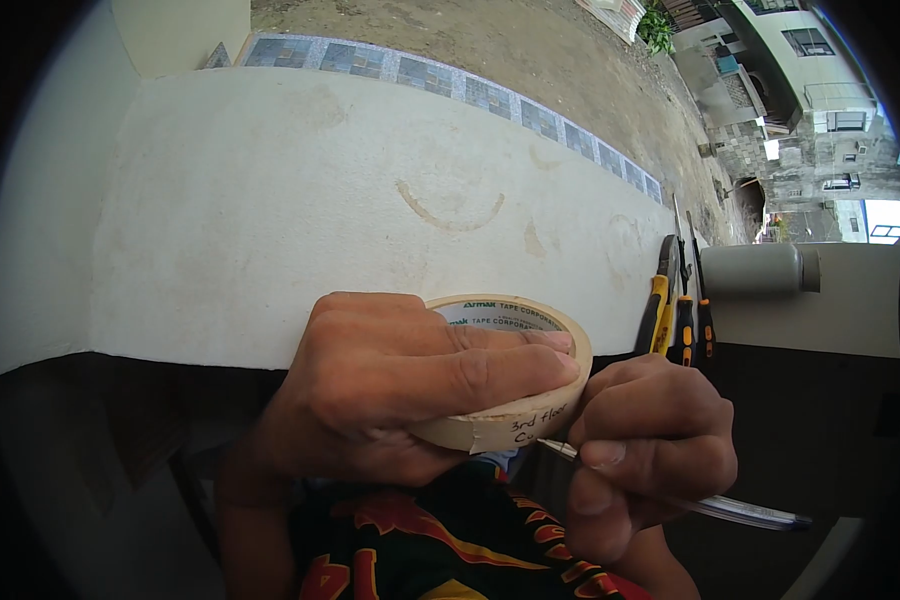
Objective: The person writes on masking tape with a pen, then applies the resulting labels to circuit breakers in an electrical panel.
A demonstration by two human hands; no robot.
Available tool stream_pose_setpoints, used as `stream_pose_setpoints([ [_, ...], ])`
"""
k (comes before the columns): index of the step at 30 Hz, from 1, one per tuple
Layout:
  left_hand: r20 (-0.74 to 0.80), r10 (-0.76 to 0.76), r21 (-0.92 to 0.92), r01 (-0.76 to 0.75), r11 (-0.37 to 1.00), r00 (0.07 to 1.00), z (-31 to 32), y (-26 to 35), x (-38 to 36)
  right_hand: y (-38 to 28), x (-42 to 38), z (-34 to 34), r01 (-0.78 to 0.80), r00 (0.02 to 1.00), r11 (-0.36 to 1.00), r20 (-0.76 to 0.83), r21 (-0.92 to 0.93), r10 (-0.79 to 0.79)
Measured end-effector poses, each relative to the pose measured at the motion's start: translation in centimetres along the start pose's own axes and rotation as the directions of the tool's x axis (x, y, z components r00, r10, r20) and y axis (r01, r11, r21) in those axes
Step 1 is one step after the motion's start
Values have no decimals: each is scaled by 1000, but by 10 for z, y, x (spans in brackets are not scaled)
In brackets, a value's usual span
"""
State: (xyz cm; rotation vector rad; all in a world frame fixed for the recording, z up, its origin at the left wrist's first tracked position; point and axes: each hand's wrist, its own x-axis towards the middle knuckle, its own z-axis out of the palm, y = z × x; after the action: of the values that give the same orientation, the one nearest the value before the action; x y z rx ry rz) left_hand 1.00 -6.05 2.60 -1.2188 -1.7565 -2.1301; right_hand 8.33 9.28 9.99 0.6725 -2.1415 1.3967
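My left hand point(400, 375) is wrapped round a roll of masking tape point(490, 433), its fingers lying across the top and over the far rim. The roll's inner core shows printed green and black lettering. On the outer face of the tape stands handwriting that reads "3rd floor" with "Cu" below it. My right hand point(655, 445) pinches a clear ballpoint pen point(745, 513). The pen's tip touches the tape just beside the "Cu", and its back end sticks out to the lower right.
Pliers with yellow and black handles point(654, 305) lie at the right on the pale ledge point(300, 210), beside two screwdrivers point(686, 325) with orange and black handles. A grey cylinder point(760, 270) is farther right. Blue-grey tiles edge the ledge's far side.
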Motion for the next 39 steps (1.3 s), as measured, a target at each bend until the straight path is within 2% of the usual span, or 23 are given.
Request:
stream_pose_setpoints([
  [7,1,4,12,-4,1000,1000,-1,1,1,0,2,0,-11,1000,1000,0,-22,11],
  [9,-1,-1,0,1,1000,1000,0,1,1,3,4,-3,50,991,995,128,-83,-39],
  [13,2,8,-5,-7,1000,1000,0,0,0,4,4,-3,66,989,994,142,-91,-52],
  [18,6,5,4,-5,1000,1000,-1,0,0,-1,4,-1,12,994,993,106,-118,1],
  [25,11,2,10,-2,1000,1000,-2,0,-1,2,3,-3,55,990,990,136,-130,-37],
  [27,19,-6,13,5,1000,1000,-2,1,0,1,1,-2,-4,1000,1000,16,15,4],
  [30,13,0,2,0,1000,1000,-1,1,1,1,-3,-2,-23,999,999,-27,23,24],
  [39,8,4,17,-4,1000,1000,0,0,2,2,1,-1,-8,1000,1000,-7,2,8],
])
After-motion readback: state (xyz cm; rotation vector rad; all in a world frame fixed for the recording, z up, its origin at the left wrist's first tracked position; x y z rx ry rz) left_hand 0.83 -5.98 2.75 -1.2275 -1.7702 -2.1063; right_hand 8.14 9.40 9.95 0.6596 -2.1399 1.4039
